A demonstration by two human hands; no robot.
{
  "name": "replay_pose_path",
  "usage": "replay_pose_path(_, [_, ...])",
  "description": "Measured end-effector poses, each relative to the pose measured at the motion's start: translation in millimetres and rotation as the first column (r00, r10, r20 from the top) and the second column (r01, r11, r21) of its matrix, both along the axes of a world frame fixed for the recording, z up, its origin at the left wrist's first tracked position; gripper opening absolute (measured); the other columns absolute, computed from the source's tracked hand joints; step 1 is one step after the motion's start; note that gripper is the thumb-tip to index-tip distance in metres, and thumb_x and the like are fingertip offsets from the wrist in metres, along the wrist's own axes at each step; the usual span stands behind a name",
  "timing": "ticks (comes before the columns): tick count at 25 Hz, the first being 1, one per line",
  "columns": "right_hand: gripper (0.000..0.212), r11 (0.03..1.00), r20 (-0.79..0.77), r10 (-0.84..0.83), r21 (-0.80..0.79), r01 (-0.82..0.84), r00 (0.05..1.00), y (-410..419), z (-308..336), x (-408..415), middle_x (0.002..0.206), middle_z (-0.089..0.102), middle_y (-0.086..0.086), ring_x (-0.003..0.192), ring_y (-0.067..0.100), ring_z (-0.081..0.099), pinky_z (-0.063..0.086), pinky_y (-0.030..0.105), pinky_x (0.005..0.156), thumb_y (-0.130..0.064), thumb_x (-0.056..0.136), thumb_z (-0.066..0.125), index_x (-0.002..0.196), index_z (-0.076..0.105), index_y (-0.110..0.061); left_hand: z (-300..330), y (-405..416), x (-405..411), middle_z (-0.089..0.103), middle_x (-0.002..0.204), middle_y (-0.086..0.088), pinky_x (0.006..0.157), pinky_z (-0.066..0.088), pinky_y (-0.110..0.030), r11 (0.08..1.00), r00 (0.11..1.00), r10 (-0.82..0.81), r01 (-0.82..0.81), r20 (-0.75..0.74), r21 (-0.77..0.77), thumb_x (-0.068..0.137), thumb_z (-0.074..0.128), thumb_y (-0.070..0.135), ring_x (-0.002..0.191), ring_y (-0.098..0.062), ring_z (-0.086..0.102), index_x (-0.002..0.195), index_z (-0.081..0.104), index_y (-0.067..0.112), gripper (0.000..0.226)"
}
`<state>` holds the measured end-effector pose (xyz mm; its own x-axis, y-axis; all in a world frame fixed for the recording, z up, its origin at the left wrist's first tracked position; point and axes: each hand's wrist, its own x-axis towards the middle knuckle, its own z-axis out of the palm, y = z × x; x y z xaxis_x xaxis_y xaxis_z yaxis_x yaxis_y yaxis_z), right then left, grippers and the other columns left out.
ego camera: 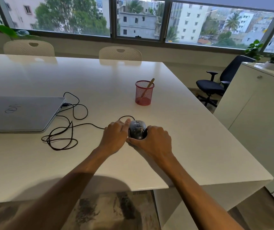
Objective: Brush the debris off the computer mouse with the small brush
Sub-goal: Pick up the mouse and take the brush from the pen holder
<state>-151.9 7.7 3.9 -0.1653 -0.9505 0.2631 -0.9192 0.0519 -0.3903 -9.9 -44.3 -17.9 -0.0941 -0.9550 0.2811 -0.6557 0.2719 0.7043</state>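
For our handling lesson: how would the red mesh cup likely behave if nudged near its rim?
The red mesh cup looks light, being open wire mesh, so it would probably slide easily on the glossy table. The brush leaning inside may shift, perhaps tipping it.

Looking across a white table. Seeing a grey laptop lying shut at nine o'clock on it, and a red mesh cup standing upright toward one o'clock. Noting two white chairs sitting tucked against the far edge, at eleven and twelve. Spotting a dark office chair standing at two o'clock beside a white cabinet, with plants growing under the window.
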Motion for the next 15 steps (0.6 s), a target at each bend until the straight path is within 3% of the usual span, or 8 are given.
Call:
replay_pose_path(2, [0.057, 0.999, -0.012, -0.042, -0.016, 0.042, 0.999, -2, 0, 4, 0.09, 0.073, 0.001, 0.068, 0.015, 0.053, 0.039, 0.026, 0.063, -0.069, 0.072, 0.069, 0.093, 0.069, -0.017, 1, 1, -3, 0.071, 0.102, -0.011, 0.085, 0.051, -0.038, 1.0, 1.0, 0.005, -0.004, -0.029, 0.018, 0.105, 0.032, 0.041, 0.094, -0.024, 0.065, 0.099, 0.074, 0.001, 0.059])
replay_pose_path(6, [0.049, 0.993, 0.018, -0.095, -0.074, 0.097, 0.995, 0, -2, 8, 0.076, 0.063, -0.002, 0.064, 0.015, 0.053, 0.037, 0.025, 0.06, -0.07, 0.073, 0.066, 0.078, 0.06, -0.021, 3, 5, -10, 0.068, 0.096, -0.008, 0.065, 0.04, -0.012, 0.999, 0.998, 0.016, -0.015, -0.056, 0.031, 0.105, 0.031, 0.04, 0.089, -0.019, 0.064, 0.102, 0.071, 0.002, 0.055])
replay_pose_path(8, [0.051, 0.985, 0.053, -0.118, -0.12, 0.123, 0.992, 0, 0, 6, 0.075, 0.061, -0.004, 0.063, 0.016, 0.055, 0.037, 0.025, 0.06, -0.072, 0.071, 0.065, 0.079, 0.062, -0.022, 5, 10, -14, 0.067, 0.098, -0.004, 0.065, 0.04, -0.008, 0.999, 0.993, 0.012, -0.007, -0.12, 0.038, 0.105, 0.029, 0.039, 0.087, -0.013, 0.062, 0.106, 0.069, 0.003, 0.054])
replay_pose_path(10, [0.055, 0.977, 0.08, -0.122, -0.166, 0.134, 0.989, 0, 3, 2, 0.081, 0.064, -0.004, 0.064, 0.016, 0.055, 0.039, 0.025, 0.059, -0.073, 0.07, 0.064, 0.086, 0.068, -0.021, 6, 12, -17, 0.07, 0.1, -0.005, 0.076, 0.05, -0.017, 0.998, 0.97, 0.017, -0.004, -0.243, 0.057, 0.105, 0.029, 0.042, 0.088, -0.013, 0.064, 0.108, 0.069, 0.006, 0.054])
replay_pose_path(12, [0.057, 0.971, 0.091, -0.109, -0.202, 0.126, 0.99, -1, 7, -4, 0.085, 0.067, -0.004, 0.066, 0.015, 0.057, 0.045, 0.026, 0.06, -0.074, 0.071, 0.064, 0.093, 0.07, -0.021, 4, 8, -20, 0.074, 0.103, -0.007, 0.092, 0.054, -0.038, 0.986, 0.894, 0.033, 0.045, -0.446, 0.162, 0.104, 0.03, 0.046, 0.097, -0.02, 0.069, 0.113, 0.07, 0.013, 0.053])
replay_pose_path(15, [0.057, 0.954, 0.09, -0.101, -0.275, 0.122, 0.991, 3, 12, -4, 0.083, 0.068, -0.007, 0.062, 0.011, 0.052, 0.04, 0.022, 0.057, -0.075, 0.07, 0.062, 0.095, 0.071, -0.024, 9, 3, -26, 0.074, 0.112, -0.007, 0.1, 0.051, -0.041, 0.888, 0.748, 0.058, 0.263, -0.661, 0.376, 0.103, 0.025, 0.053, 0.108, -0.022, 0.069, 0.124, 0.066, 0.016, 0.059])
